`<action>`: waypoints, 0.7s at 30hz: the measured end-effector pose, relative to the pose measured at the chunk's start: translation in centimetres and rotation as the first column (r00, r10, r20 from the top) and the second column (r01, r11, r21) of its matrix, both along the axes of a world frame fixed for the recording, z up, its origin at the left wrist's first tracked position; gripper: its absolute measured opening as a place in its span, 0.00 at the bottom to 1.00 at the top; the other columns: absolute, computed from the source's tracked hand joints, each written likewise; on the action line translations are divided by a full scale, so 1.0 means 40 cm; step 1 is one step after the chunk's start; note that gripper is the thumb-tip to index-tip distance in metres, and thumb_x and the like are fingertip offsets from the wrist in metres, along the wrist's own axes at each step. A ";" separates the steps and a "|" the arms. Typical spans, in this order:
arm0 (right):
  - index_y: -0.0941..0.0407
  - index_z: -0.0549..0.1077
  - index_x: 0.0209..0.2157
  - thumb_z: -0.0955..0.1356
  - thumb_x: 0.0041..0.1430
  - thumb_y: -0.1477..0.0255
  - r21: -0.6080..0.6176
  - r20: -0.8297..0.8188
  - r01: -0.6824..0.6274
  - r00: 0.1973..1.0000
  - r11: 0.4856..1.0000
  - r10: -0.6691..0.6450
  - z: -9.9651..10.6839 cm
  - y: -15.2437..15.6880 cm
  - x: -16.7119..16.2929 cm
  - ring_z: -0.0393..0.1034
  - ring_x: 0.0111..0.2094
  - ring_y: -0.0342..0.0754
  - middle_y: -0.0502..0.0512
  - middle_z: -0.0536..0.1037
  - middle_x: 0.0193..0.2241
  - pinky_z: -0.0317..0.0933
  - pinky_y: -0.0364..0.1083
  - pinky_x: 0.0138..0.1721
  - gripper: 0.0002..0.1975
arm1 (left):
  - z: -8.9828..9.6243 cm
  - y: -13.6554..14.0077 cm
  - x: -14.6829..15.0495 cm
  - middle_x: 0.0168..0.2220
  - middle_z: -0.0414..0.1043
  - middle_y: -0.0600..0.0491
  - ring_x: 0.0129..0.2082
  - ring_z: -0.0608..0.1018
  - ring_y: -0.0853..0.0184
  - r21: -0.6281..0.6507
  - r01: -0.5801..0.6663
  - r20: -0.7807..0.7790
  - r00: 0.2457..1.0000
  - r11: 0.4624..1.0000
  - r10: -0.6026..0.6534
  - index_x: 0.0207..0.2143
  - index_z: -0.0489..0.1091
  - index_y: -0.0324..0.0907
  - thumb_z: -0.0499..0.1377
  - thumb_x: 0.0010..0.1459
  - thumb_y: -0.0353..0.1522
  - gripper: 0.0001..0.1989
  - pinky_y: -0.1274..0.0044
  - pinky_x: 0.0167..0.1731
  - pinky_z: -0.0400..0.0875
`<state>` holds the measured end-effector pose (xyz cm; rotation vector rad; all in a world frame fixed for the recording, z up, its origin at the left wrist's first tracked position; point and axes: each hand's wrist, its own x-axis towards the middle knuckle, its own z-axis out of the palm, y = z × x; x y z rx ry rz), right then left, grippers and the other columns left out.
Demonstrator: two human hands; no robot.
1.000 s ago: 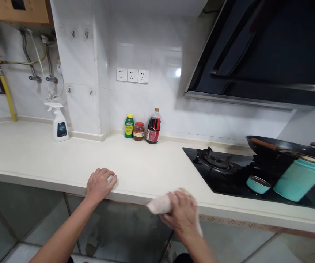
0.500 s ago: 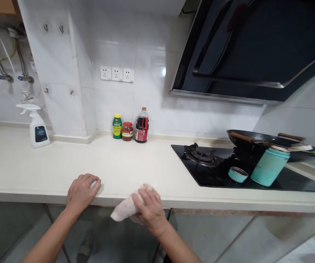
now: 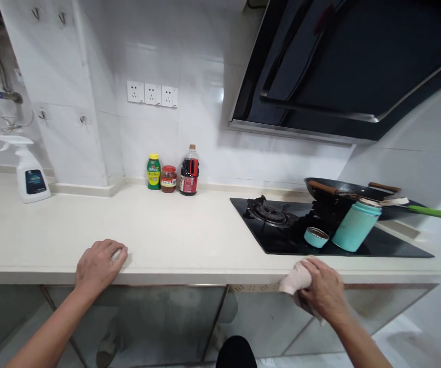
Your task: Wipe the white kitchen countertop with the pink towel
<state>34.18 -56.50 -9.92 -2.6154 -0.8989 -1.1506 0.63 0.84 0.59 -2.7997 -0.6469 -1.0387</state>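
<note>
My right hand [image 3: 322, 286] is wrapped around a crumpled pale cloth [image 3: 297, 278] at the counter's front edge, in front of the stove. Part of the cloth hangs below the edge. My left hand [image 3: 100, 263] rests on the white countertop [image 3: 190, 235] near its front edge, fingers curled towards the thumb. A small whitish patch shows between thumb and fingers; what it is I cannot make out. Beyond my right hand, a turquoise flask [image 3: 357, 226] and a small turquoise cup [image 3: 316, 237] stand on the black gas stove [image 3: 282, 240].
A wok [image 3: 320, 190] sits on the right burner, with a green-handled utensil [image 3: 439, 212] across it. Along the wall stand a green-yellow bottle [image 3: 153, 173], a red-lidded jar [image 3: 168, 180] and a dark sauce bottle [image 3: 189, 171]. A spray bottle [image 3: 30, 171] is far left; the range hood [image 3: 320, 71] overhangs.
My right hand has swept right along the counter's edge with the cloth, from the middle to in front of the stove. The view has shifted slightly; my left hand stays on the counter.
</note>
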 end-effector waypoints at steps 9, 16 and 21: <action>0.58 0.61 0.58 0.67 0.45 0.80 -0.171 -0.131 -0.042 0.991 0.984 0.019 0.089 0.089 -0.091 0.58 0.58 0.65 0.68 0.63 0.58 0.57 0.61 0.55 0.35 | 0.000 -0.011 0.012 0.39 0.79 0.49 0.42 0.75 0.56 -0.010 -0.030 0.011 0.999 1.000 0.030 0.34 0.77 0.45 0.50 0.65 0.37 0.17 0.68 0.43 0.65; 0.55 0.60 0.61 0.65 0.38 0.85 -0.167 -0.378 -0.484 0.836 0.859 0.398 0.188 0.431 -0.311 0.49 0.63 0.63 0.64 0.59 0.61 0.50 0.61 0.61 0.43 | -0.010 -0.006 0.008 0.39 0.79 0.48 0.41 0.75 0.56 0.006 0.003 0.036 0.999 1.000 -0.003 0.33 0.77 0.44 0.50 0.65 0.37 0.16 0.68 0.42 0.65; 0.55 0.56 0.60 0.62 0.46 0.79 0.155 -0.520 -0.648 0.589 0.746 0.619 0.261 0.471 -0.294 0.64 0.53 0.53 0.59 0.67 0.52 0.64 0.50 0.53 0.36 | -0.007 -0.012 -0.004 0.39 0.79 0.49 0.41 0.76 0.57 0.018 0.027 0.046 0.999 0.999 -0.028 0.33 0.77 0.45 0.50 0.65 0.37 0.16 0.69 0.40 0.65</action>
